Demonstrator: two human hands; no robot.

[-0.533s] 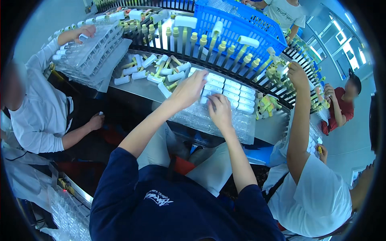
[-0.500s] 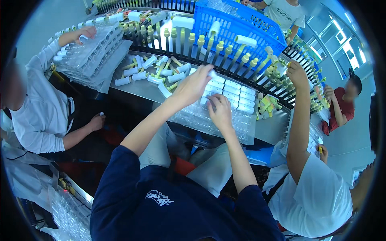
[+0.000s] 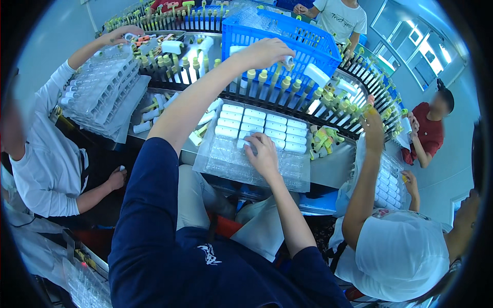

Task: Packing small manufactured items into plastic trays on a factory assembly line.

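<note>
Left hand up at the pegs, right hand on the tray

Your left hand (image 3: pixel 264 51) has moved from the clear tray (image 3: pixel 226 159) to the far peg row (image 3: pixel 267 84), clenched on a white tube (image 3: pixel 288 61); your right hand (image 3: pixel 262 154) rests released on the tray.

Head camera looks steeply down, close over the workbench (image 3: pixel 328 172).

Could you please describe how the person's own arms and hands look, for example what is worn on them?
Both forearms are bare, and the left hand and right hand wear no gloves. No watch, ring or bracelet can be seen. Short dark navy sleeves cover the upper arms; the shirt has a small white printed mark on the chest.
</note>
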